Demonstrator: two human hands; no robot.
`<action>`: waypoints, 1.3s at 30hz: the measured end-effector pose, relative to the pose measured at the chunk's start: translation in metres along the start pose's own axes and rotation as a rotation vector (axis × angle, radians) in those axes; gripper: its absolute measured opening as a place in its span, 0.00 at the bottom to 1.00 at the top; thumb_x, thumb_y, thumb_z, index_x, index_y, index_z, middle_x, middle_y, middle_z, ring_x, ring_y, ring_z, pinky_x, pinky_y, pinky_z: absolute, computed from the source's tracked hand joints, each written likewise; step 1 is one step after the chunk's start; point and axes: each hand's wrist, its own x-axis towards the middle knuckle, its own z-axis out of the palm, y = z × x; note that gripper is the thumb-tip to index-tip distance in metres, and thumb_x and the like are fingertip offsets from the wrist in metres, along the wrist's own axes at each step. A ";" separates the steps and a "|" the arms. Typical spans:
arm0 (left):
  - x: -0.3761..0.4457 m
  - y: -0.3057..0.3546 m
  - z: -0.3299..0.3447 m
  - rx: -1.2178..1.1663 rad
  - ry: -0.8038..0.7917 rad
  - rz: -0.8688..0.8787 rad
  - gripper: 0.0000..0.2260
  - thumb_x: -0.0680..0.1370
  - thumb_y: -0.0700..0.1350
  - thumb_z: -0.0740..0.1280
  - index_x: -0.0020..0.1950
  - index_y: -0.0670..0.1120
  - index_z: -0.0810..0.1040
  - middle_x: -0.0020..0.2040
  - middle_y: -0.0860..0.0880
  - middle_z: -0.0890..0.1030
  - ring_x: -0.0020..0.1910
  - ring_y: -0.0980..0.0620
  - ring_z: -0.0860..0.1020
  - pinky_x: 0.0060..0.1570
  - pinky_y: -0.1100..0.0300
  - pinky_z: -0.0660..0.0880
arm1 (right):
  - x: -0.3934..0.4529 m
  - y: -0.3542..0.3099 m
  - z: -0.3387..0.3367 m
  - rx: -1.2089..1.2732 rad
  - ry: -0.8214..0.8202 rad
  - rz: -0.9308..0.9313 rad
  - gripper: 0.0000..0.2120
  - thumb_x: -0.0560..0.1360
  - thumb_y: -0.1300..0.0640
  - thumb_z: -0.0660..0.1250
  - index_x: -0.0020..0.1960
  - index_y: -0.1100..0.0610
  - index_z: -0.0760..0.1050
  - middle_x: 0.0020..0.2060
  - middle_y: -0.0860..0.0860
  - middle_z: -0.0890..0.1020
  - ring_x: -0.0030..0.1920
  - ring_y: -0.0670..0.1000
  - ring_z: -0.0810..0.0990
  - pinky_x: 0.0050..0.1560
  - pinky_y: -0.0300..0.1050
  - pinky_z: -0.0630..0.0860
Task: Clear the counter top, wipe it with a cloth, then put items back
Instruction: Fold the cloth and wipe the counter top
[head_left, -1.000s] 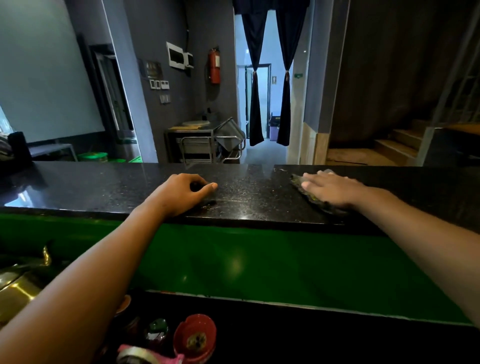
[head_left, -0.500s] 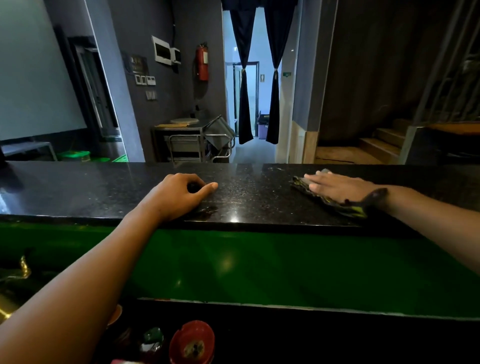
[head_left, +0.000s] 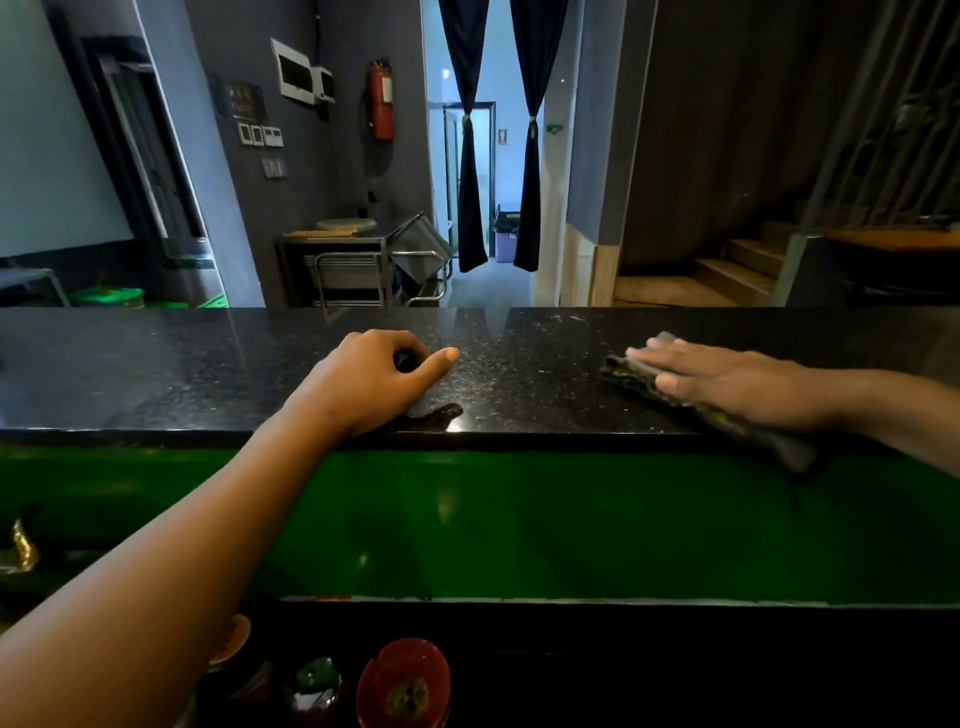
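Note:
A black speckled counter top (head_left: 208, 364) runs across the view above a green front panel. My right hand (head_left: 727, 384) lies flat with straight fingers on a dark cloth (head_left: 623, 375) at the right part of the counter; one end of the cloth hangs over the near edge. My left hand (head_left: 374, 384) rests near the counter's near edge in the middle, fingers curled under, thumb stretched out, holding nothing that I can see.
Below the counter on my side stand a red bowl (head_left: 402, 686), a small green-topped container (head_left: 317, 680) and other items in the dark. Behind the counter are a metal trolley (head_left: 363, 270), a curtained doorway and wooden steps (head_left: 727, 275) at the right.
My right hand with the cloth has slid a little to the right along the counter. The left hand has stayed in place. The view has turned slightly right.

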 end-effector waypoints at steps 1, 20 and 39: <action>0.000 0.000 0.000 0.003 0.002 0.003 0.30 0.69 0.74 0.56 0.54 0.54 0.81 0.48 0.53 0.82 0.48 0.55 0.79 0.51 0.53 0.77 | 0.015 0.014 -0.003 -0.009 -0.001 0.057 0.37 0.65 0.21 0.42 0.71 0.31 0.50 0.76 0.40 0.48 0.75 0.39 0.42 0.75 0.46 0.41; -0.001 0.003 0.001 0.024 0.038 0.007 0.25 0.71 0.73 0.57 0.49 0.56 0.81 0.47 0.57 0.82 0.47 0.57 0.79 0.51 0.50 0.78 | 0.129 -0.008 -0.006 0.102 -0.064 -0.090 0.29 0.78 0.33 0.45 0.77 0.38 0.49 0.77 0.40 0.50 0.76 0.45 0.48 0.76 0.53 0.42; -0.003 0.004 0.000 0.005 0.065 -0.001 0.25 0.71 0.73 0.57 0.47 0.55 0.81 0.43 0.57 0.82 0.44 0.60 0.78 0.48 0.52 0.79 | 0.074 -0.049 0.000 0.136 -0.062 -0.191 0.19 0.80 0.41 0.46 0.71 0.33 0.52 0.70 0.36 0.55 0.70 0.40 0.56 0.72 0.42 0.50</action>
